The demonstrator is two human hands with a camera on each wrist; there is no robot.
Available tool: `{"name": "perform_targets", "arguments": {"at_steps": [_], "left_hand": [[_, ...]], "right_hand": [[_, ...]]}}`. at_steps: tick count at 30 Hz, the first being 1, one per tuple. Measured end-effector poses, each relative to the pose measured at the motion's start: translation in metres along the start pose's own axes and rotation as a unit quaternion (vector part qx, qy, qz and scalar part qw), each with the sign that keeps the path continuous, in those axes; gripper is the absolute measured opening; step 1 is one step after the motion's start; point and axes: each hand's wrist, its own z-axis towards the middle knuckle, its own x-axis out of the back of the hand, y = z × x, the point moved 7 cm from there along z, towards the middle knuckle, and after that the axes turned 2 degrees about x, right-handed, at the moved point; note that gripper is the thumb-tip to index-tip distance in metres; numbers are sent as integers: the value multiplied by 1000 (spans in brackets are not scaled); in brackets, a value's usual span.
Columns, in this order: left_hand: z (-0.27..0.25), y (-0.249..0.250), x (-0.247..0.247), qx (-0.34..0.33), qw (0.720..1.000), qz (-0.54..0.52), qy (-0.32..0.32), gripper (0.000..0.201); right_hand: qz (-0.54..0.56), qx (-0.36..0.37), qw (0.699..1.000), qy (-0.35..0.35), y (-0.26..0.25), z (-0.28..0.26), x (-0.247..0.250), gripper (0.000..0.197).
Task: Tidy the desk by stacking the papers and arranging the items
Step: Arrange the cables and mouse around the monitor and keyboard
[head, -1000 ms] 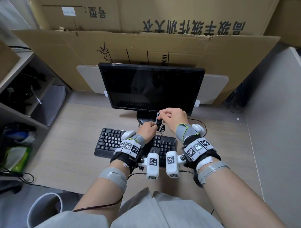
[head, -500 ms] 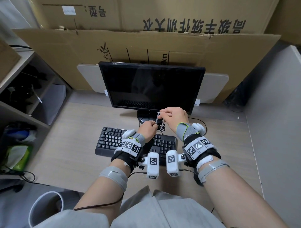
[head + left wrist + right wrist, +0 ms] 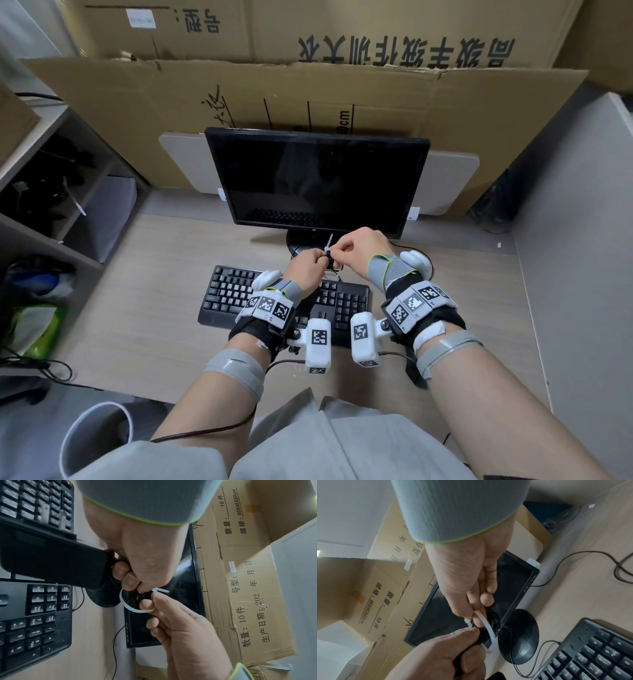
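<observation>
Both hands meet above the far edge of the black keyboard [image 3: 233,294], in front of the monitor's foot. My left hand [image 3: 315,261] grips a small coiled bundle of black cable [image 3: 137,599]. A white zip tie [image 3: 130,608] loops round that bundle, and its tail [image 3: 329,243] sticks up between the hands. My right hand [image 3: 339,255] pinches the tie near its head with thumb and forefinger. In the right wrist view the tie [image 3: 489,628] curves from the right hand [image 3: 476,609] down to the left hand [image 3: 467,639]. No papers are in view.
A dark monitor [image 3: 315,181] stands behind the hands on a round black foot [image 3: 518,635]. Thin black cables [image 3: 573,561] trail over the wooden desk to the right. Cardboard boxes [image 3: 308,96] line the back, and a shelf unit [image 3: 51,192] stands at the left.
Both hands stay together in the same spot over the keyboard's far edge. Only the fingers on the tie shift slightly.
</observation>
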Motion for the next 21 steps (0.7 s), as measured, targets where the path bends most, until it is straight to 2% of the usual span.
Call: {"name": "perform_targets", "arguments": {"at_steps": [2,6,10,12,16,18,21], "left_hand": [[-2,2,-1,-15,1000,-2,-6,21],[-2,4,-5,-35,997,-64,-29,26],[-5,2,-12,-30,992,-106,-59,23],[-5,0,-14,-25,991,-111,-75,24],[-2,-7,-12,6,988,-145,-59,35],[1,-11,-12,20,977,-202,-63,37],[2,-13,-11,43,945,-313,-85,40]], "right_hand": [[2,-1,1000,-10,0,2,1,17],[95,4,994,53,5,0,6,15],[74,43,995,47,0,-2,2,12],[90,58,992,69,-5,-4,4,12],[70,131,984,99,-31,-8,8,16],[72,151,979,120,-37,-10,12,17],[62,170,975,133,-42,-12,10,16]]}}
